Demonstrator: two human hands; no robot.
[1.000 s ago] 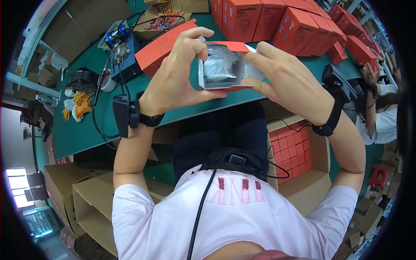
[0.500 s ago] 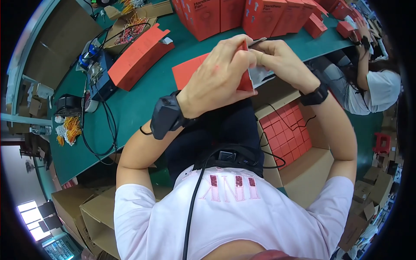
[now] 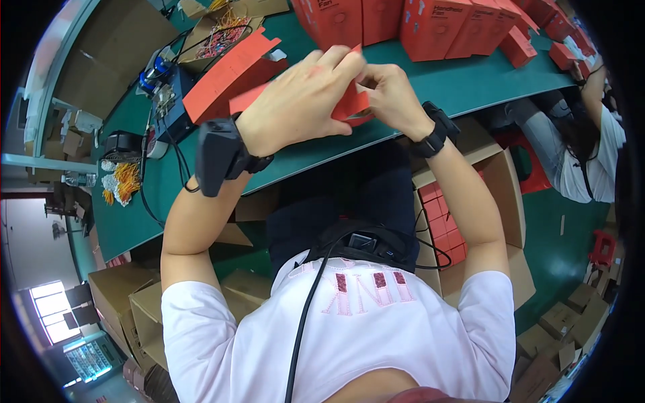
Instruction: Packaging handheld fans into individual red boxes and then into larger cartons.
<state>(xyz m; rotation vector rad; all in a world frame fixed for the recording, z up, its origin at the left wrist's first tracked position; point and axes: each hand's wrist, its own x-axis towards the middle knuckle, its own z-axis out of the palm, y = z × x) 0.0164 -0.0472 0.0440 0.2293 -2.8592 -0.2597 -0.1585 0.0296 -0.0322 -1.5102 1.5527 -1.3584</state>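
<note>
A slim red cardboard box point(image 3: 351, 105) lies across my grip above the table's near edge, its end open. My left hand point(image 3: 299, 101) wraps over the box from above, thumb along its near side, and hides most of it. At the open end, my right hand point(image 3: 393, 99) has its fingers bent together at a flap; the fingertips are partly hidden. Just beyond my left hand, another red box point(image 3: 225, 74) with a raised flap lies on the green table point(image 3: 279, 161).
Red boxes point(image 3: 437, 30) stand in a row at the back. A blue device point(image 3: 168, 111) with cables and bundled orange wires point(image 3: 127, 181) is on the left. Under the table edge, a carton point(image 3: 504, 195) holds small red boxes. A co-worker point(image 3: 571, 148) sits at right.
Both hands and the box have moved left in the picture. The white and silvery material seen at the box's open end is now mostly out of sight. The view has shifted a little.
</note>
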